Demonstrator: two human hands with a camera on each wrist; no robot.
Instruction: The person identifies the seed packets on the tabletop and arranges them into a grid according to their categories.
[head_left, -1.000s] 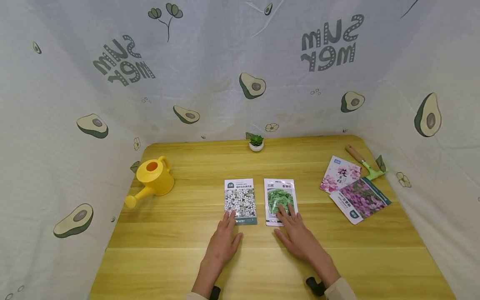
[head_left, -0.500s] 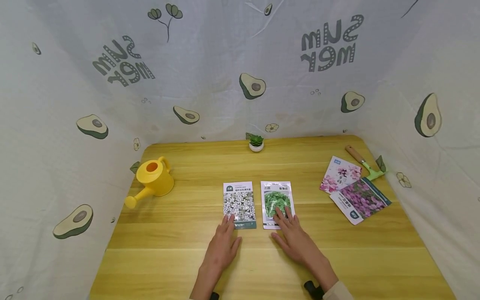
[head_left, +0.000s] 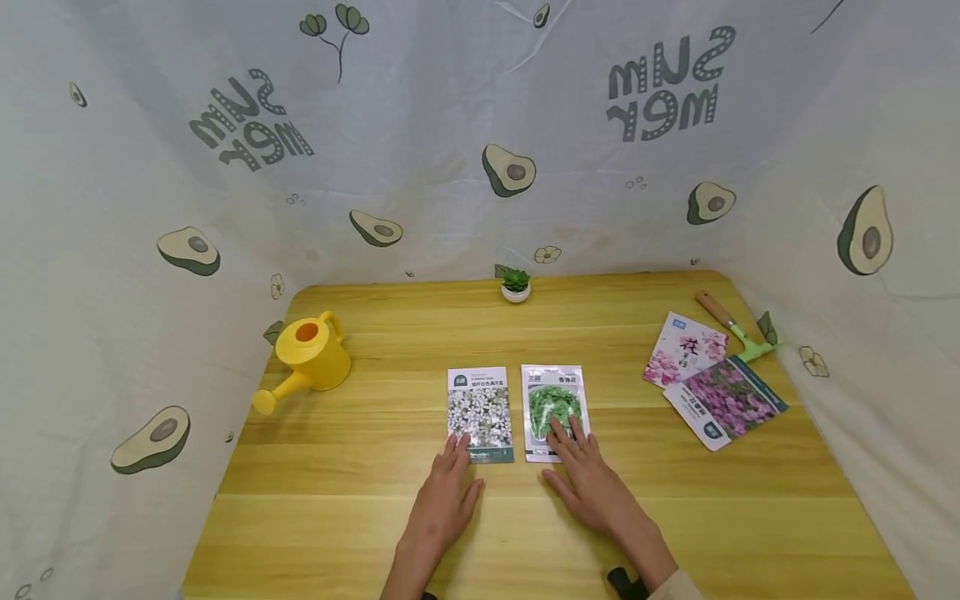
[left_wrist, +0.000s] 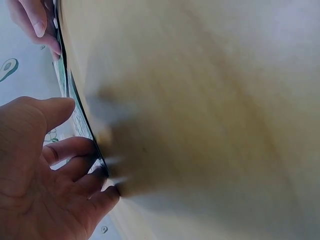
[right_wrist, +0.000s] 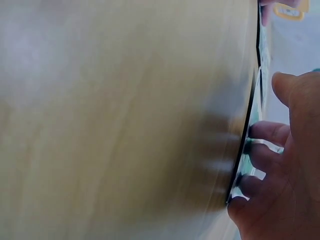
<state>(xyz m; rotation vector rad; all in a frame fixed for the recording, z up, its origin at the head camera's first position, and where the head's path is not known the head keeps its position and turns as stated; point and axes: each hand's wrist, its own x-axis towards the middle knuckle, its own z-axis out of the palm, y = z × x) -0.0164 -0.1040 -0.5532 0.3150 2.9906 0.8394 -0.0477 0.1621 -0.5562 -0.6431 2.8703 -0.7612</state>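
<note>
At the far left of the counter [head_left: 360,450] I have a yellow watering can [head_left: 315,357], standing upright with its spout toward the near left. Next, the person's left hand [head_left: 442,500] lies open, fingers extended and the tips on the near left part of a white-flower seed packet [head_left: 480,404], which lies flat with its printed side up. At the far edge, near the middle, I see a small succulent in a white pot [head_left: 515,287]. Just right of the white-flower packet, and apart from it, is a green-leaf seed packet [head_left: 553,400]; the right hand [head_left: 596,493] rests open on its near right part, fingers spread, gripping nothing. Over on the right I make out a pink-flower packet [head_left: 681,350], partly covered by a purple-flower packet [head_left: 731,400], and a wooden-handled garden tool [head_left: 737,327] whose green head sits just beyond them.
</note>
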